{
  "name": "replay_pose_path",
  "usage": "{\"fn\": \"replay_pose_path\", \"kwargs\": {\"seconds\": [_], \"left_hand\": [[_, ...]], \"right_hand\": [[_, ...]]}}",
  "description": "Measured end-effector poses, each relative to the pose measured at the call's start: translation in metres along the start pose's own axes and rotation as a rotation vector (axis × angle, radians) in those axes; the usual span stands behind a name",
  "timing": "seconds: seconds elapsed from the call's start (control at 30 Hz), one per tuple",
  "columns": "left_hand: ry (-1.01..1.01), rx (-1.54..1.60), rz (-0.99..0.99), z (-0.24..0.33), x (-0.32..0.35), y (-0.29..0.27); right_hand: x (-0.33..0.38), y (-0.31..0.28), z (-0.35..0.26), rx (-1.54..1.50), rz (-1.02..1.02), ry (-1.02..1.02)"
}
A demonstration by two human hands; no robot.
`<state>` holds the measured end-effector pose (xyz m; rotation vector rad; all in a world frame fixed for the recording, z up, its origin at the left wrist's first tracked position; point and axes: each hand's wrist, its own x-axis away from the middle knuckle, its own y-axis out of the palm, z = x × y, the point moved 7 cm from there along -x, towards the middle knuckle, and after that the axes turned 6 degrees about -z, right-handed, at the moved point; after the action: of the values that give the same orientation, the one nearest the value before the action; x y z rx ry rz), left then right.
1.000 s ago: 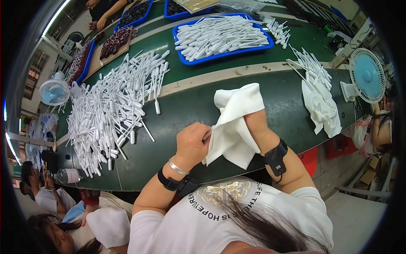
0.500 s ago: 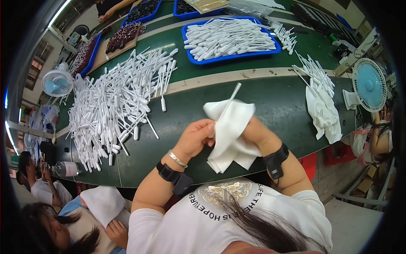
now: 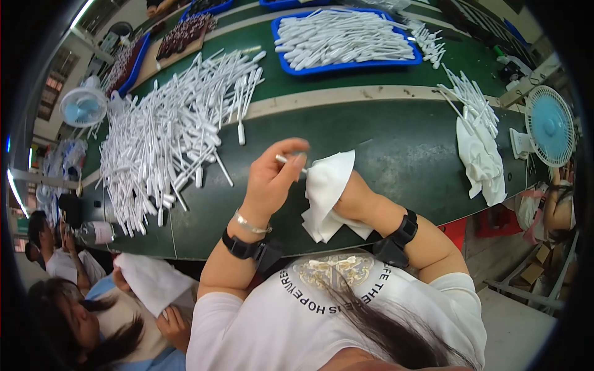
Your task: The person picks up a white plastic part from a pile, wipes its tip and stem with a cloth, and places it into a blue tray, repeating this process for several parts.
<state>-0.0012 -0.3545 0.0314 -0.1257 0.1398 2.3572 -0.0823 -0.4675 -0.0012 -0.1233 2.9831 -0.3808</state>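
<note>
Though blurred, hands [image 3: 272, 173] hold draped cloth [image 3: 328, 179], slim rod [image 3: 282, 159] (perhaps plastic).

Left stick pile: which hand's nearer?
Left. The left hand is right of the pile, apart from it; the right hand is farther right, at a white cloth.

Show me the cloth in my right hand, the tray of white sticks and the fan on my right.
Cloth [image 3: 325, 185]: head view, its middle.
Blue tray [image 3: 309, 71]: head view, front rim.
Fan [image 3: 550, 126]: head view, blue centre.
</note>
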Motion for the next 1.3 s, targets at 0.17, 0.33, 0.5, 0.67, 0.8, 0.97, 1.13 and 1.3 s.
{"fn": "replay_pose_path", "kwargs": {"seconds": [0.17, 0.33, 0.5, 0.67, 0.8, 0.97, 1.13, 1.3], "left_hand": [[-0.014, 0.107, 0.069, -0.004, -0.001, -0.018], [0.005, 0.208, 0.129, -0.001, 0.007, -0.025], [0.128, 0.42, 0.158, 0.007, -0.001, -0.055], [-0.03, 0.257, 0.157, -0.008, -0.002, -0.026], [-0.11, 0.197, 0.142, -0.018, -0.001, -0.014], [-0.052, 0.427, 0.254, -0.016, -0.006, -0.051], [-0.144, 0.485, 0.31, -0.027, -0.007, -0.047], [-0.168, 0.407, 0.162, -0.023, -0.003, -0.021]], "right_hand": [[0.004, 0.005, -0.009, -0.285, -0.015, 0.062], [0.007, -0.002, -0.01, -0.415, -0.012, 0.071], [0.009, -0.024, -0.001, -0.388, 0.064, 0.039], [-0.001, -0.007, -0.009, -0.38, 0.079, 0.011], [-0.001, 0.006, -0.01, 0.125, 0.024, -0.022], [0.007, -0.014, 0.007, -0.343, 0.116, 0.066], [0.007, -0.011, 0.012, -0.636, 0.331, 0.209], [0.006, 0.0, -0.008, -0.208, 0.149, 0.066]]}}
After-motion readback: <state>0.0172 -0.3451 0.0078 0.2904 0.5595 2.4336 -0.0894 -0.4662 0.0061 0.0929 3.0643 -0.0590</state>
